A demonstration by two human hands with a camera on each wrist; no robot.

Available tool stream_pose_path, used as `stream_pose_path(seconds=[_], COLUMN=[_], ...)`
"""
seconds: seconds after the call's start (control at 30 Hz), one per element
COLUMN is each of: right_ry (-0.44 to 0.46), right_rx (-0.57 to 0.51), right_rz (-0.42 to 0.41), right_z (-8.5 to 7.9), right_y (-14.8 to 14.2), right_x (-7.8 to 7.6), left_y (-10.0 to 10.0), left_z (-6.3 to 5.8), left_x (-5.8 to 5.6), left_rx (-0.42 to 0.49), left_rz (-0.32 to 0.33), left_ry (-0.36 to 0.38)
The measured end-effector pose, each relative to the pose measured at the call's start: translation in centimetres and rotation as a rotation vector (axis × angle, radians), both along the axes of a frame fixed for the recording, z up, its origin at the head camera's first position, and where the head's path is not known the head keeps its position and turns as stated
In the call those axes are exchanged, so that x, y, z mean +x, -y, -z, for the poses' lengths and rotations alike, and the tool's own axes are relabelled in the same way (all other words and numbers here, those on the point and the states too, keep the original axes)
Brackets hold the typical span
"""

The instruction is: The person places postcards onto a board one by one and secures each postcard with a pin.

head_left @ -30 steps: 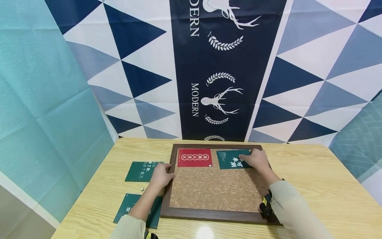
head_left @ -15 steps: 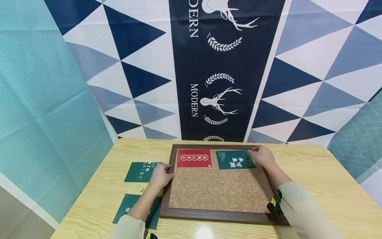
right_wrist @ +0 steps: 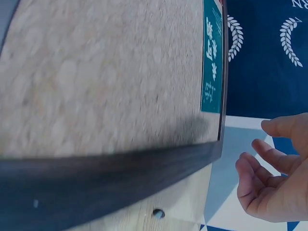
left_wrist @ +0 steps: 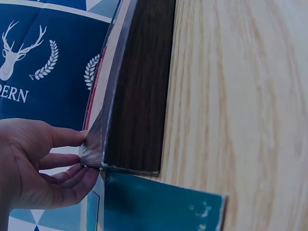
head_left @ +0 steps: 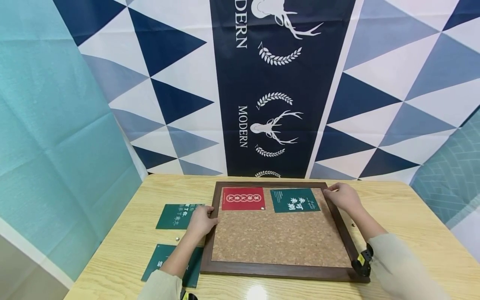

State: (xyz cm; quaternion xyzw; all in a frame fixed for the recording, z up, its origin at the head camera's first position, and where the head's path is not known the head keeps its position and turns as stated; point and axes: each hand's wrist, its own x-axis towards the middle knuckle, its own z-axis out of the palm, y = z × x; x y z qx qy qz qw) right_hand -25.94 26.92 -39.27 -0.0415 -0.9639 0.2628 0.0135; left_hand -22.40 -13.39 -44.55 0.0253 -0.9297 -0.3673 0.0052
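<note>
A cork board in a dark brown frame lies on the wooden table. A red card sits at its back left, with a silvery round pin head at one corner. Right of it lies a dark green card with white writing. My left hand holds the frame's left side, and in the left wrist view its fingers pinch the frame's corner. My right hand is at the back right corner of the frame. In the right wrist view that hand is apart from the frame, fingers loosely bent, nothing in them.
Two more green cards lie on the table at the left, one farther back and one nearer partly under the left forearm. A small pin lies between them. Another small round thing lies right of the board. A patterned cloth hangs behind.
My right hand has come off the green card and moved right to the frame's corner, leaving the card lying on the cork. My left hand stays on the frame.
</note>
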Motion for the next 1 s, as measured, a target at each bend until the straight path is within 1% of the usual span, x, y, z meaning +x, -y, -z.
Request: stream_pose_path(seconds=[0.23,0.57,0.73,1.0], right_ry=[-0.008,0.026,0.007,0.034], right_rx=[0.007,-0.004,0.012,0.014], right_rz=[-0.011,-0.023,-0.037,-0.033], right_z=[-0.4,0.3,0.8,1.1], right_y=[-1.4,-3.5,-4.2,-5.3], right_x=[1.1,2.3,2.8,3.7], left_y=[0.0,-0.1,-0.1,-0.2], left_z=[0.0,-0.2,-0.2,-0.2], left_x=[0.0,0.2,0.2,0.1], left_rx=[-0.010,-0.011,-0.009,-0.030], left_rz=[-0.004,0.004,0.007,0.021], left_ry=[0.006,-0.002,0.002,-0.004])
